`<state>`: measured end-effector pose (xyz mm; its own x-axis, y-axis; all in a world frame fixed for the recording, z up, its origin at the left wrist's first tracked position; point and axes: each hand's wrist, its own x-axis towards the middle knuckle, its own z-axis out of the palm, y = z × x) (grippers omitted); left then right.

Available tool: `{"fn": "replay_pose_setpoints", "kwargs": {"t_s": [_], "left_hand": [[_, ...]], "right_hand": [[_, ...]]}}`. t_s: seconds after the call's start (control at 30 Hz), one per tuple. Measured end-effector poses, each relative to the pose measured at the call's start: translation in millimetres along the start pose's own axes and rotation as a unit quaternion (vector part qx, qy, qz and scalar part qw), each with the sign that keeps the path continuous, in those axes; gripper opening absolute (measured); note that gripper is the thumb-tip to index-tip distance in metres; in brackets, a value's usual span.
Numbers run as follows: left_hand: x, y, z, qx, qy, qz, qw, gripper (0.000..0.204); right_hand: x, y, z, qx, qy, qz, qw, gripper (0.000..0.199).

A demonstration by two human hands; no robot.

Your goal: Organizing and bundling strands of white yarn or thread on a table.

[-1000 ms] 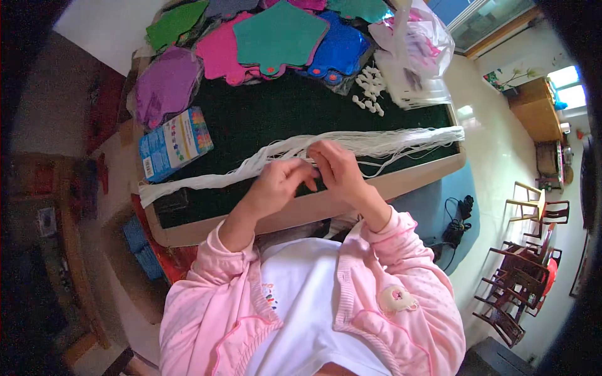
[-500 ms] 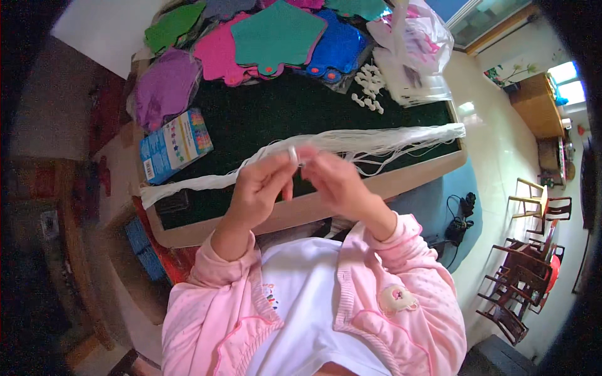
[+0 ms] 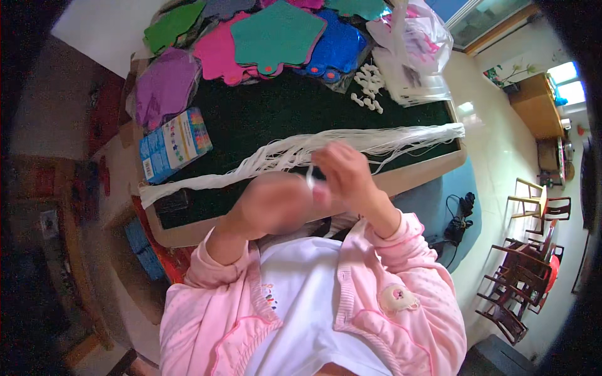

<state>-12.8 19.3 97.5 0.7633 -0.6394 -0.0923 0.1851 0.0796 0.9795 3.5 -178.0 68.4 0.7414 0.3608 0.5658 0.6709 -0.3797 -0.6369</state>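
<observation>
Over the table's near edge, my two hands work close together on a short piece of white cord. My left hand is blurred, but its fingers look bent closed, with the cord at their tips. My right hand is just to the right and slightly higher, fingers curled in a pinch at the cord. The cord's ends are hidden by the fingers. Behind both hands, a long bundle of white cords lies across the dark green tabletop.
Stacks of star-shaped pieces in teal, pink, blue and purple line the far side. A blue box stands left. Small white knotted pieces lie near a plastic bag. Black cables rest on a blue surface.
My left hand has moved slightly down and right and become blurred. My right hand has risen a little and moved right, its fingers now higher above the left hand.
</observation>
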Motion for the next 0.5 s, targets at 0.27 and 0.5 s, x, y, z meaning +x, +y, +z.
{"fn": "replay_pose_setpoints", "kwargs": {"t_s": [0.27,0.5], "left_hand": [[-5.0,-1.9,-8.2,0.045,-0.021,0.03,0.998,0.028],[3.2,0.7,-8.6,0.157,-0.056,-0.038,0.985,0.036]], "right_hand": [[-5.5,-3.1,2.5,0.025,-0.015,0.035,0.999,0.026],[-7.1,3.4,6.6,-0.004,0.04,0.012,0.999,0.022]]}}
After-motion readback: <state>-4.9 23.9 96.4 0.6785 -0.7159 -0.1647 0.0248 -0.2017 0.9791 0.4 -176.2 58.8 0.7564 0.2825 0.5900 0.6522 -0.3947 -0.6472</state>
